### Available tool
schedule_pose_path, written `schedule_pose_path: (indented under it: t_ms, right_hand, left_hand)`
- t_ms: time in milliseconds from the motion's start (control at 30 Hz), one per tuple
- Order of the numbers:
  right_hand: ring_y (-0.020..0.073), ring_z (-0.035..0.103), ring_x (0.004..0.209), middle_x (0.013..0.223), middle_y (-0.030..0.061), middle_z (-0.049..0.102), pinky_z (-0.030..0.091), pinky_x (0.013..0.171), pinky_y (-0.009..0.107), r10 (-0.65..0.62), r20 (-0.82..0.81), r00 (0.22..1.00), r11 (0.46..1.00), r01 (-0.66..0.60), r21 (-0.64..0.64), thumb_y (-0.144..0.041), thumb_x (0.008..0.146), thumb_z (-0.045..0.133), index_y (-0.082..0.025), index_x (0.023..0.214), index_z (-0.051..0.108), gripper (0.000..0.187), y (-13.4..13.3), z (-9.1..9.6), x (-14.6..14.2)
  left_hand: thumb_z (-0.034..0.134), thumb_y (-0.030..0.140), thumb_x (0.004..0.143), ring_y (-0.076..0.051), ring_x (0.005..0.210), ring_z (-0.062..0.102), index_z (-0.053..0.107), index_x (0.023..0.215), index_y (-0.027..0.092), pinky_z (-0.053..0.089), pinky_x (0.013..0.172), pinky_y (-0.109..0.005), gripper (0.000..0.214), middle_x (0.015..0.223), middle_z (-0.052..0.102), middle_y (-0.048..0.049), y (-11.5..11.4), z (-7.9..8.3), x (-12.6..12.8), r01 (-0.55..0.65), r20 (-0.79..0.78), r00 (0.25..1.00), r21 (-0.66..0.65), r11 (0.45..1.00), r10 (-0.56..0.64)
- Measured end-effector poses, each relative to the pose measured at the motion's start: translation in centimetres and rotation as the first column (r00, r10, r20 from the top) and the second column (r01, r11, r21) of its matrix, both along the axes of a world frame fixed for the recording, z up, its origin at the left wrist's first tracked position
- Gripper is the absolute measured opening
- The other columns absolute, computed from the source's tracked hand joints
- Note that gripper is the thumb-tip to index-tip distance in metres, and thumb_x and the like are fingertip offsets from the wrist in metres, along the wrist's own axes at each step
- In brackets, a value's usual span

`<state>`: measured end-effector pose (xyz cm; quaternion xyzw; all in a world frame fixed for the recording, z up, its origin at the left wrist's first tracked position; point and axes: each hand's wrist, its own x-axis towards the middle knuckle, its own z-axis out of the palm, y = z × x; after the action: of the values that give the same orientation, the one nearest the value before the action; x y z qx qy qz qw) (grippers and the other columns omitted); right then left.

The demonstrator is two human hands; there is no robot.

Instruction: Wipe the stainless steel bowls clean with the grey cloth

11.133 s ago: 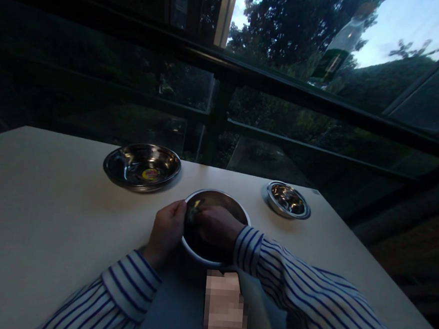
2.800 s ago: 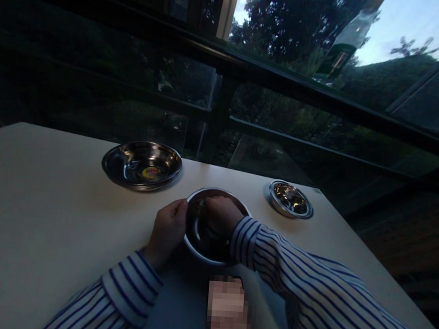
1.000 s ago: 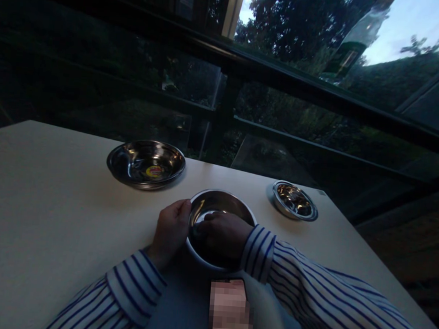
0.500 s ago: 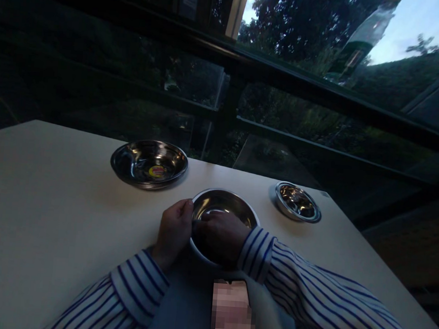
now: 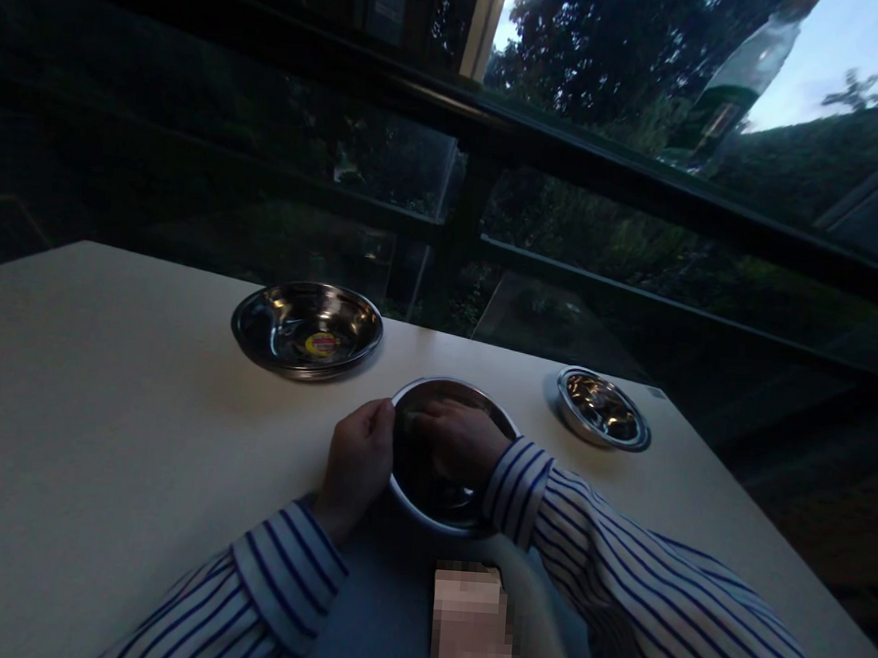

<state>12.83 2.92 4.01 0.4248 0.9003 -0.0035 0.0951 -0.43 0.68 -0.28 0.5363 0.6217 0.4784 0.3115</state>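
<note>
**At a white table (image 5: 141, 388): one hand steadies the metal bowl (image 5: 423, 478), the other's down inside it**

So the left hand (image 5: 361, 456) has the bowl by its left rim, thumb up near the lip, the other fingers mostly out of sight. The right hand (image 5: 467, 439) reaches in over the right side, fingers bent down toward the inner wall. Can't tell if it's holding anything, too dark in there. Bowl's right in front of the person; can't tell if it's sitting on the table or held up.

Farther back, a stack of wide metal dishes (image 5: 305, 362) is off to the left, and a smaller metal bowl (image 5: 605, 413) to the right.

I'd call this the hand-inside-the-bowl step, mid-way through. Next move calls for a firm left grip so the bowl doesn't twist, imo.
</note>
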Motion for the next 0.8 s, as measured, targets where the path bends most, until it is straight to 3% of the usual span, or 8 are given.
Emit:
schedule_pose_path:
  t_ms: [100,200,400,500,633,800]
  right_hand:
    - [0.0213,0.058,0.084,0.092,0.0081,0.062,0.045,0.062,0.030,0.111,-0.027,0.993,0.991,-0.112,-0.077,-0.019,0.080,0.041,-0.017,0.096,0.061,0.025,-1.4,0.1,-0.5]
    - [0.0210,0.059,0.084,0.093,0.0082,0.062,0.045,0.063,0.029,0.130,-0.031,0.991,0.985,-0.133,-0.106,-0.019,0.080,0.042,-0.017,0.097,0.061,0.025,-1.9,0.0,-0.5]
    - [0.0219,0.057,0.091,0.099,0.0105,0.060,0.044,0.075,0.032,-0.095,-0.013,0.995,0.995,0.096,0.004,-0.017,0.078,0.044,-0.015,0.098,0.059,0.025,0.3,-0.3,0.6]
    - [0.0240,0.056,0.093,0.099,0.0127,0.060,0.043,0.078,0.035,-0.125,-0.019,0.992,0.992,0.126,0.030,-0.016,0.077,0.046,-0.012,0.099,0.058,0.026,1.2,-0.4,0.7]
    - [0.0214,0.056,0.095,0.099,0.0094,0.060,0.044,0.077,0.031,-0.081,-0.031,0.996,0.997,0.081,-0.006,-0.014,0.075,0.046,-0.016,0.101,0.059,0.029,0.7,-0.3,-0.1]
    - [0.0198,0.058,0.090,0.097,0.0077,0.062,0.044,0.071,0.028,0.056,-0.039,0.998,0.989,-0.061,-0.136,-0.017,0.079,0.044,-0.019,0.098,0.062,0.026,-0.8,0.2,-0.7]
  left_hand:
    - [0.038,0.031,0.079,-0.014,0.057,0.052,0.059,0.065,0.016,0.037,0.053,-0.023,0.030,0.057,0.057,0.0002,-0.1,0.1,0.0,-0.009,0.007,1.000,-0.011,1.000,0.009]
    - [0.037,0.032,0.079,-0.014,0.056,0.051,0.057,0.063,0.016,0.037,0.052,-0.023,0.030,0.055,0.054,0.0010,-0.1,0.1,0.1,0.003,0.035,0.999,-0.024,1.000,-0.003]
    - [0.036,0.032,0.081,-0.015,0.058,0.053,0.061,0.072,0.014,0.038,0.055,-0.024,0.032,0.061,0.059,-0.0008,-0.2,0.0,0.1,0.062,0.036,0.997,-0.014,0.998,-0.062]
    - [0.036,0.033,0.081,-0.015,0.058,0.052,0.061,0.072,0.015,0.038,0.054,-0.024,0.033,0.061,0.059,-0.0010,0.0,0.0,0.0,0.047,0.018,0.999,-0.013,0.999,-0.047]
    - [0.036,0.032,0.081,-0.014,0.056,0.051,0.058,0.065,0.016,0.036,0.053,-0.024,0.031,0.056,0.055,0.0005,0.1,0.0,-0.1,-0.007,-0.010,1.000,0.010,1.000,0.007]
    - [0.036,0.032,0.080,-0.014,0.056,0.050,0.055,0.062,0.017,0.036,0.053,-0.023,0.030,0.055,0.053,0.0009,-0.1,0.0,0.0,-0.050,0.006,0.999,-0.001,0.999,0.050]
